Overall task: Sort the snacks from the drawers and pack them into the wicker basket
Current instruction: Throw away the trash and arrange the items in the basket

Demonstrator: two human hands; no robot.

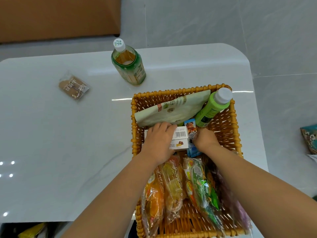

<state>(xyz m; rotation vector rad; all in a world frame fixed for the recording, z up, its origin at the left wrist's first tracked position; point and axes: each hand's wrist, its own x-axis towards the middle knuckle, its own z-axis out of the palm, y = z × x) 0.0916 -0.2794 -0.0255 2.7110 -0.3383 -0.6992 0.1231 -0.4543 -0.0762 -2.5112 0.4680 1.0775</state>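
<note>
The wicker basket [228, 127] stands on the white table [51, 134]. Inside it my left hand [158, 140] lies over two white snack boxes [180, 134], fingers curled round their far edge. To their right, my right hand [205, 140] pinches a blue snack packet [192, 127]. At the basket's far end lean a pale green pouch [171, 109] and a light green bottle [212, 107]. Several clear-wrapped pastries and green packets [180, 186] fill the near half.
A green tea bottle [128, 66] stands on the table behind the basket. A small clear-wrapped brown snack [73, 87] lies at the left. A patterned bag [310, 140] shows at the right edge. Below the table's near edge lie yellow packets [32, 231].
</note>
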